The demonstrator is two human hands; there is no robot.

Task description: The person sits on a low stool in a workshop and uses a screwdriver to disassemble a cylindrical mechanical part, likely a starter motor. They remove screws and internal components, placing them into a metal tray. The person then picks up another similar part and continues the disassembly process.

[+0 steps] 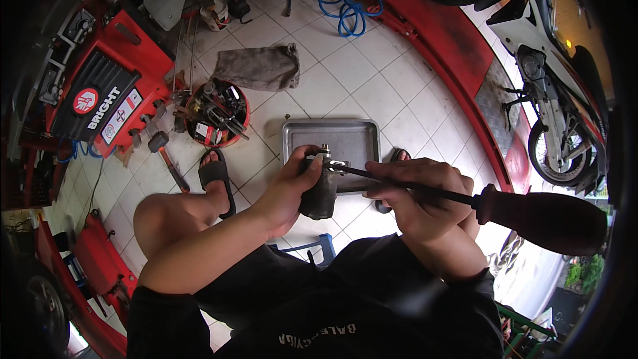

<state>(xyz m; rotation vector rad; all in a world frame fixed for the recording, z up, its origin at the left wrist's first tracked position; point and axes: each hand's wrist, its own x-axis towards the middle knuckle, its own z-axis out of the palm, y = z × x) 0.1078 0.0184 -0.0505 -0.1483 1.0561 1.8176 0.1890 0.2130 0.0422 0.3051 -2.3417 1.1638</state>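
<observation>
My left hand [290, 187] is closed round a dark metal cylinder [319, 201] with a silver stub and lug on top, which looks like a small starter motor. It stands roughly upright over the near part of a grey metal tray [373, 129]. My right hand [428, 193] grips a screwdriver [541, 219] by its long dark shank, with the thick handle pointing right toward me. The screwdriver's tip meets the silver lug near the motor's top; whether it sits in a screw I cannot make out.
The tray lies on white floor tiles between my sandalled feet. Left of it are a red tub [244, 105] of tools and parts and a hammer [169, 159]. A grey cloth [258, 66] and a coiled blue hose [342, 10] lie beyond. Motorcycles [548, 93] stand right, past a red platform [458, 73].
</observation>
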